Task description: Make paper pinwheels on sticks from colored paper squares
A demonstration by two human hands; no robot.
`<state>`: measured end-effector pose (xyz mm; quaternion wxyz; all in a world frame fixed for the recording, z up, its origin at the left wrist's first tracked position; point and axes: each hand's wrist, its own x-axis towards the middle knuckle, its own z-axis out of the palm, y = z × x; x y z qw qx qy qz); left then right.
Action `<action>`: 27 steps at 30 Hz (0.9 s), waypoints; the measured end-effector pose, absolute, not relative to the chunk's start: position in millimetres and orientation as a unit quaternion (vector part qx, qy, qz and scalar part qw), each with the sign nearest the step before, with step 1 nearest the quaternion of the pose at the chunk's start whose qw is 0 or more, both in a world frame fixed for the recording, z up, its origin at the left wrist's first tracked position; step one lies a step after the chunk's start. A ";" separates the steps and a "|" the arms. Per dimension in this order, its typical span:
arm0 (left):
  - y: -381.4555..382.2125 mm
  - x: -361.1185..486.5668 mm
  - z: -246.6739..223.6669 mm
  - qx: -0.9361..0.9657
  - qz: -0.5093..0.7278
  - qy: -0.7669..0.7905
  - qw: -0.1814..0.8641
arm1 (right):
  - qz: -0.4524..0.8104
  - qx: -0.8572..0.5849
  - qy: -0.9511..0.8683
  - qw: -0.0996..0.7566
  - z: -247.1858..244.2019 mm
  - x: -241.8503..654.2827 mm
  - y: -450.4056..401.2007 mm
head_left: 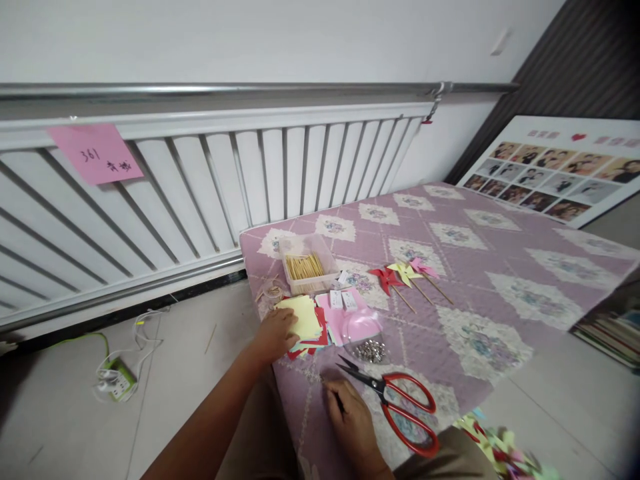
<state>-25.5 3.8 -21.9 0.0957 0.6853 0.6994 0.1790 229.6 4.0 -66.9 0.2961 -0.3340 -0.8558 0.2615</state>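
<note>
My left hand (pixel 275 337) lies on the left edge of a stack of yellow paper squares (pixel 301 317), its fingers spread. Red and pale blue sheets stick out from under the yellow ones. My right hand (pixel 350 417) rests near the table's front edge with thumb and forefinger pinched together; whatever is between them is too small to name. Just right of it lie red-handled scissors (pixel 383 385), blades pointing up-left. Beyond them a clear bag holds small metal pins (pixel 369 350), beside pink paper (pixel 357 320).
A clear box of wooden sticks (pixel 305 267) sits at the table's back left. Red, yellow and pink pinwheels (pixel 409 272) lie right of it. A radiator (pixel 280 167) stands behind the table (pixel 470 267). A power strip (pixel 119 379) is on the floor.
</note>
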 end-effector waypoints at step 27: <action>21.2 -33.7 -24.9 0.601 0.286 0.739 0.104 | 0.257 -0.334 -0.853 0.308 -65.7 229.6 4.1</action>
